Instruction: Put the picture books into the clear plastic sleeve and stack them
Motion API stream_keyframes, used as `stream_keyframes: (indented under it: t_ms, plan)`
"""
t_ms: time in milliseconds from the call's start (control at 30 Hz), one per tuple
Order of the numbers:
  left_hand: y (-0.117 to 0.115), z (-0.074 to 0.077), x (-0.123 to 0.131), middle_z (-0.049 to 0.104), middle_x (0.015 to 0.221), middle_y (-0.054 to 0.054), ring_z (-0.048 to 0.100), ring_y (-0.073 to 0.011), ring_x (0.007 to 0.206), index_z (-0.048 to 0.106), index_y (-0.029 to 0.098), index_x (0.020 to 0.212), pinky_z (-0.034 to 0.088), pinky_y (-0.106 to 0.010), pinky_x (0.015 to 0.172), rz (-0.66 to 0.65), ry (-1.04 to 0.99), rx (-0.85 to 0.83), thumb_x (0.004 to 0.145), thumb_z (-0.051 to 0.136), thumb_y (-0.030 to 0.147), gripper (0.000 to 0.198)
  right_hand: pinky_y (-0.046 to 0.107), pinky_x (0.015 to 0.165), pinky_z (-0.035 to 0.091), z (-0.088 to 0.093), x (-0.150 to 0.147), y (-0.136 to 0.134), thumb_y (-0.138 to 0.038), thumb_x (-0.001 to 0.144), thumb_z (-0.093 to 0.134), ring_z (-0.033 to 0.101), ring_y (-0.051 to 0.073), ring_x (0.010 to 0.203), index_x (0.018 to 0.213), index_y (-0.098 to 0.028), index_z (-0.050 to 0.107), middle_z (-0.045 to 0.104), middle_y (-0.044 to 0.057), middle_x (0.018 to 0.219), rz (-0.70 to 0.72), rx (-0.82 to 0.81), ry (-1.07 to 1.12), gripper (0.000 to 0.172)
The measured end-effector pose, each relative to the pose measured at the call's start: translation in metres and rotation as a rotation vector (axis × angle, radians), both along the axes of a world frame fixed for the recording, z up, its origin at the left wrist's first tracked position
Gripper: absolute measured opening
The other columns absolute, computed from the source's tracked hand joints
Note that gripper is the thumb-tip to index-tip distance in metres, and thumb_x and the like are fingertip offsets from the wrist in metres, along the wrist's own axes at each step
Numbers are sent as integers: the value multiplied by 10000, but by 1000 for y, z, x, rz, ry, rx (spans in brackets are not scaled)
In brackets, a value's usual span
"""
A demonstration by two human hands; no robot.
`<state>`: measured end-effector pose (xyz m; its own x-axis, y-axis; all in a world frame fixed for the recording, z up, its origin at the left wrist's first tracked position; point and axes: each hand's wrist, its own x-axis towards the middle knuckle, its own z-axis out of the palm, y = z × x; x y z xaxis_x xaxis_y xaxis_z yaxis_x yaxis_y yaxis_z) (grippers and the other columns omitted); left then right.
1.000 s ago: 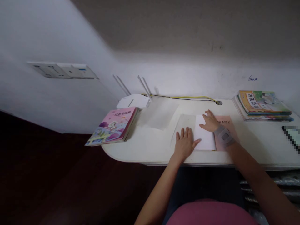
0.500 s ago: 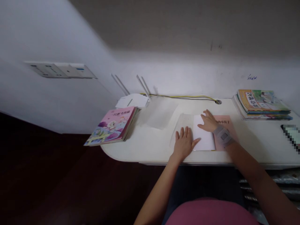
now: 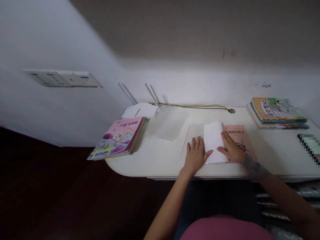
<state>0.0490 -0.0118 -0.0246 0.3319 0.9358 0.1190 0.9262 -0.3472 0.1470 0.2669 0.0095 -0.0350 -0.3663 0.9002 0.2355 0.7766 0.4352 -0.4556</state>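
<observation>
A thin pink-covered book [image 3: 237, 136] lies near the front edge of the white desk [image 3: 160, 156], partly under a white folded sheet [image 3: 213, 140]. A clear plastic cover [image 3: 193, 135] spreads out to its left. My left hand [image 3: 196, 156] lies flat on that clear cover, fingers together and stretched out, thumb touching the white sheet's lower left edge. My right hand [image 3: 231, 150] presses flat on the book at the white sheet's right edge. A grey band [image 3: 252, 166] wraps the right wrist.
A pink picture book [image 3: 117, 136] lies at the desk's left end, beside a white router [image 3: 140, 108] with antennas. Another clear sheet [image 3: 166, 123] lies mid-desk. A stack of books [image 3: 277, 113] sits at the back right, a phone [image 3: 310, 145] at the right edge. A yellow cable [image 3: 195, 105] runs along the wall.
My right hand has slid from the far edge of the white sheet toward me, down its right side. The left hand has stayed put. The camera tilted slightly.
</observation>
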Motion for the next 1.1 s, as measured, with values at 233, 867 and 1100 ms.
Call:
stream_keyframes:
  t_ms: [233, 867, 1100]
  plan:
    - [3, -1, -5, 273, 1464, -228, 214, -410, 1347, 287, 13, 1405, 267, -537, 1059, 5, -54, -3, 892, 238, 600, 781, 483, 1104, 211, -5, -8, -2, -595, 866, 369, 105, 296, 1402, 1456, -46, 132, 131, 231, 1509, -35, -11, -139, 839]
    - [5, -14, -18, 275, 1457, -250, 189, -392, 1360, 270, 47, 1412, 261, -553, 1050, -52, -189, -17, 885, 291, 597, 762, 441, 1115, 167, 16, -31, -5, -575, 873, 354, 68, 287, 1405, 1420, 10, 234, 103, 231, 1508, -81, -109, -292, 810]
    - [4, -13, -18, 255, 1463, -251, 183, -393, 1363, 253, 52, 1421, 263, -559, 1046, -55, -177, -22, 888, 300, 584, 755, 441, 1118, 152, 17, -42, -4, -589, 890, 302, 81, 307, 1401, 1410, 39, 244, 122, 253, 1496, -100, -88, -324, 817]
